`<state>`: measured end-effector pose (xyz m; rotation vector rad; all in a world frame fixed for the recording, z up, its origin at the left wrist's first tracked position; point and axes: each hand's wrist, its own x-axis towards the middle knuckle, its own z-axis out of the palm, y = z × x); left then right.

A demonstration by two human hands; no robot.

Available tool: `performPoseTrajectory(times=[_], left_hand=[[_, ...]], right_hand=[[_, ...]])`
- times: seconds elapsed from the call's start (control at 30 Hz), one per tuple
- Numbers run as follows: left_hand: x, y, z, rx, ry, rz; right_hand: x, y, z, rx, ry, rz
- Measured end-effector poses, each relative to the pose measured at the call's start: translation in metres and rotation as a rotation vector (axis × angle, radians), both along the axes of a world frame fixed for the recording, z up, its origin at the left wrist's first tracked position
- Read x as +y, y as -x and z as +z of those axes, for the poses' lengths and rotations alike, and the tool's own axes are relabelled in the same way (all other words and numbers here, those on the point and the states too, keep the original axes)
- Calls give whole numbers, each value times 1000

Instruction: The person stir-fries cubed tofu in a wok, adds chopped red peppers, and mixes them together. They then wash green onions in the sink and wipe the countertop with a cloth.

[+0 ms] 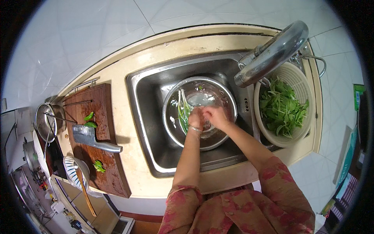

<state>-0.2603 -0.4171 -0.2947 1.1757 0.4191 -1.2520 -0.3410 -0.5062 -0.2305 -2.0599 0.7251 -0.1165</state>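
A round stainless steel basin [167, 128] of water sits in the sink, with both of my hands over it. My left hand [196, 118], a bracelet at its wrist, is beside several green onions [182, 109] with white stems. My right hand [215, 117] meets it near the basin's middle, fingertips together and blurred. Whether anything is between the fingers cannot be made out. A small green scrap [200, 87] floats near the basin's far side.
A curved metal faucet [271, 52] overhangs the sink's [152, 140] right side. A plastic colander [306, 117] there holds leafy greens [282, 109]. To the left, a wooden cutting board [102, 140] bears a cleaver [84, 134] and green peppers [90, 124]. A striped bowl [71, 166] holds a wooden utensil [83, 188].
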Motion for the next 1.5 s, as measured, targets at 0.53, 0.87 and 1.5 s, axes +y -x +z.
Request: performPoseTrajectory(times=[0.53,0.87,1.5], left_hand=[[20,3,-6,317,315,396],[17,6,18,252,388,304],[27,35,108,21,541,390]], right_hand=[[-9,2,8,21,-830,-444],[5,-1,20,92,-377,-313],[80,-14,66,-66,39,88]])
